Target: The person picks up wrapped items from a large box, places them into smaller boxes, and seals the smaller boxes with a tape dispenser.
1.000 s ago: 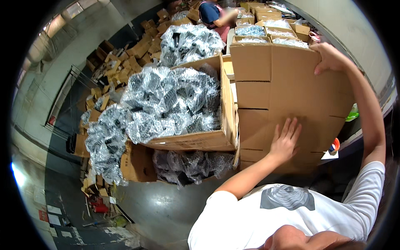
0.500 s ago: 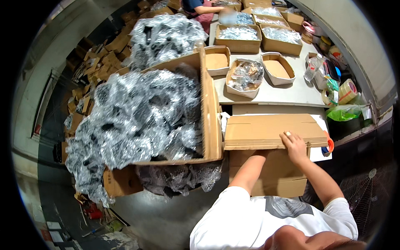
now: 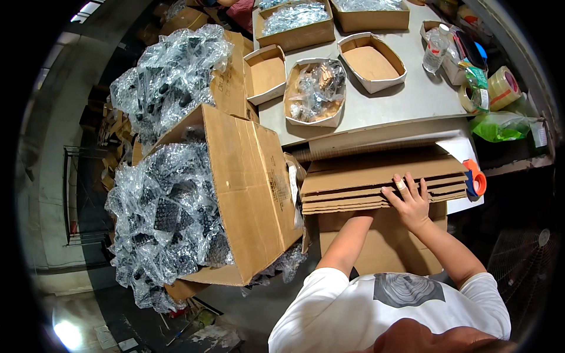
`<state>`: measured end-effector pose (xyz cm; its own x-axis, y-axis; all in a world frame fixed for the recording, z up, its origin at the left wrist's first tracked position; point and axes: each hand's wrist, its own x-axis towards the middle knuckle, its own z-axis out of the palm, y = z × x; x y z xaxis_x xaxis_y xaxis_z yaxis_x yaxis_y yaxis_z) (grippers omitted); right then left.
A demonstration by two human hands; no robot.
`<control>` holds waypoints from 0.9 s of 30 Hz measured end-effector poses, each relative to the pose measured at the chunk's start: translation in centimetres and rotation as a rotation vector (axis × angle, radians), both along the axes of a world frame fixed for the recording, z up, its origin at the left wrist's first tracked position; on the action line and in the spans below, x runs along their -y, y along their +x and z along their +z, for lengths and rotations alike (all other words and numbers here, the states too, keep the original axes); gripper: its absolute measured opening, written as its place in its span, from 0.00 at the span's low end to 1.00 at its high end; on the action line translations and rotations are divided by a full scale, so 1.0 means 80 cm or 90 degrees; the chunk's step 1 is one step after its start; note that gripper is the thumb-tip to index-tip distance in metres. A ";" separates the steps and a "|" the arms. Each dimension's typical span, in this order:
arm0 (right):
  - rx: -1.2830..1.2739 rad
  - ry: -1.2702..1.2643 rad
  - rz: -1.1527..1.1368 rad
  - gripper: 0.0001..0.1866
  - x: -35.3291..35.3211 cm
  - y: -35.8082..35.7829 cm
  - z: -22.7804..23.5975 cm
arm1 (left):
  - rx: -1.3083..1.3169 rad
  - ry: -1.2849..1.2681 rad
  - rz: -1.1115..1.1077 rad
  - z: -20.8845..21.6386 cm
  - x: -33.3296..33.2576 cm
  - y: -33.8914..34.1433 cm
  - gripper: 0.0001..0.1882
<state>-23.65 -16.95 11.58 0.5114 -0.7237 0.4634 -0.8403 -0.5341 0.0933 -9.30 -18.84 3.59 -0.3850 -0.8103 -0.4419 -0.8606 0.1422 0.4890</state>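
In front of me is a stack of flattened cardboard boxes (image 3: 376, 170), its layers parted along the near edge. My right hand (image 3: 413, 206) lies on that edge towards its right end, with fingers spread over the layers and a light band around one finger. My left forearm (image 3: 348, 241) reaches under the stack; the cardboard hides the left hand and its fingers. More brown cardboard (image 3: 385, 241) hangs or stands below, between my forearms.
At left, a large open carton (image 3: 250, 194) overflows with bubble-wrapped items (image 3: 170, 212). Beyond the stack, a white table (image 3: 376, 112) bears an open tray with small bagged parts (image 3: 318, 94), a plastic bottle (image 3: 435, 50) and tape rolls (image 3: 504, 88). An orange-and-blue object (image 3: 475, 178) sits at right.
The view has shifted and turned. The stack's layers, pressed together before, now show gaps at the near edge. My right hand's fingers are spread wider; my left hand stays hidden.
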 end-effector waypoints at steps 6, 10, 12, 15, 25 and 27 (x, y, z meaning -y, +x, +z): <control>0.022 -0.056 0.003 0.21 0.004 -0.004 -0.020 | -0.074 0.149 -0.079 0.048 -0.023 -0.022 0.42; 0.019 -0.018 -0.002 0.20 0.013 -0.004 0.000 | -0.343 0.119 -0.244 0.148 -0.061 0.030 0.34; 0.037 -0.015 -0.005 0.21 0.013 -0.004 -0.003 | -0.472 0.180 -0.204 0.191 -0.041 0.058 0.31; 0.054 0.004 -0.011 0.22 0.012 -0.004 -0.005 | -0.569 0.212 0.030 0.217 -0.004 0.094 0.22; 0.061 -0.036 0.013 0.19 0.009 -0.005 0.005 | 0.054 -0.415 0.169 0.175 0.114 0.116 0.26; 0.075 -0.006 0.025 0.18 0.009 -0.007 0.004 | 0.126 -0.440 0.107 0.176 0.154 0.099 0.30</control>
